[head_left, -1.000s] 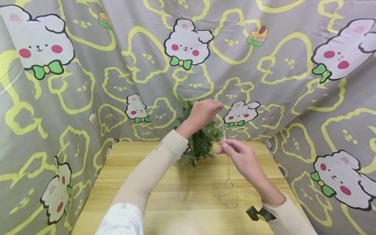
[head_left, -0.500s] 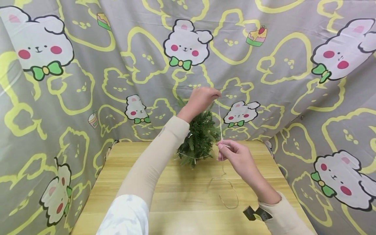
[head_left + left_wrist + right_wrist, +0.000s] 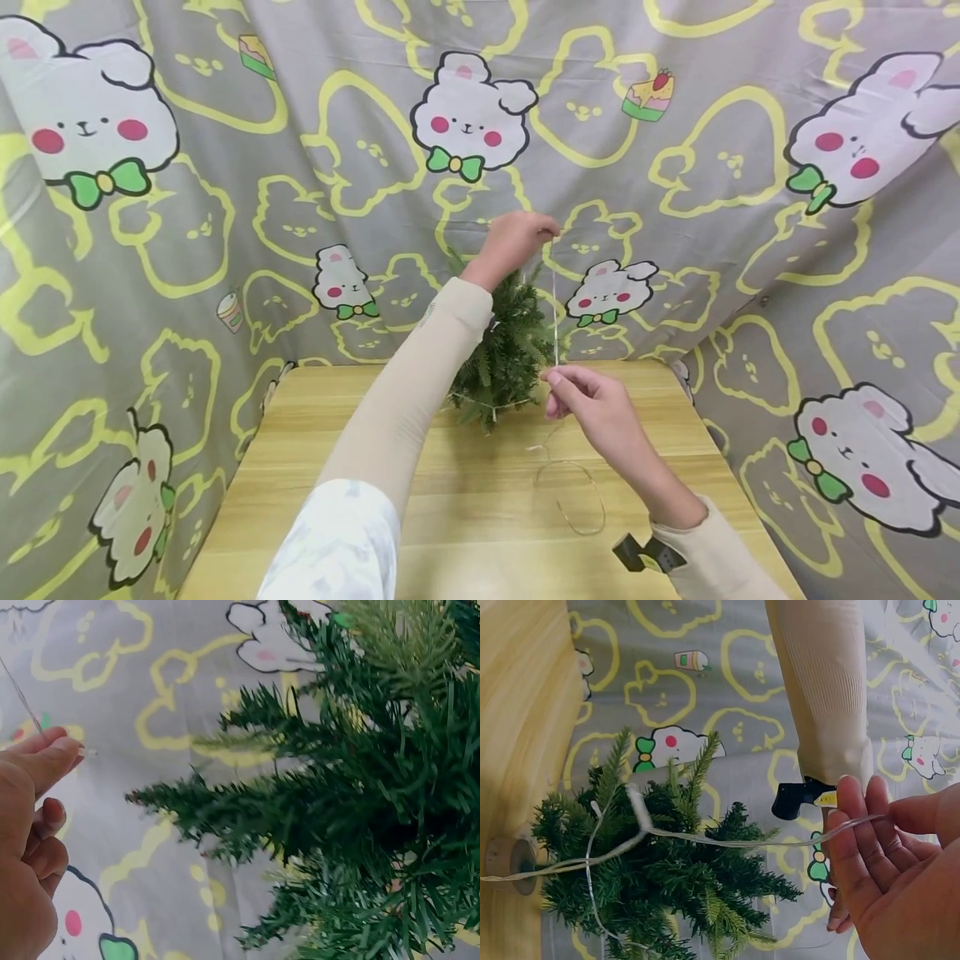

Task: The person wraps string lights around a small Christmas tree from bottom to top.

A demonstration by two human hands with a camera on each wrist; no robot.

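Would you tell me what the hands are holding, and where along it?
Both pinch a thin light wire: left hand at its upper end above the small tree, right hand lower down.

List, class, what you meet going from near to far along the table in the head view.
Wrist camera strap → loose wire coil → right hand pinching the wire → small artificial fir tree → bunny-print cloth.

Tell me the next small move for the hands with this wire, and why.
Probably carry the left hand round behind the small tree, laying the wire onto the branches. The left hand pinches the wire above the treetop, the right hand pinches it lower, the span hangs beside the tree, and slack loops lie on the table.
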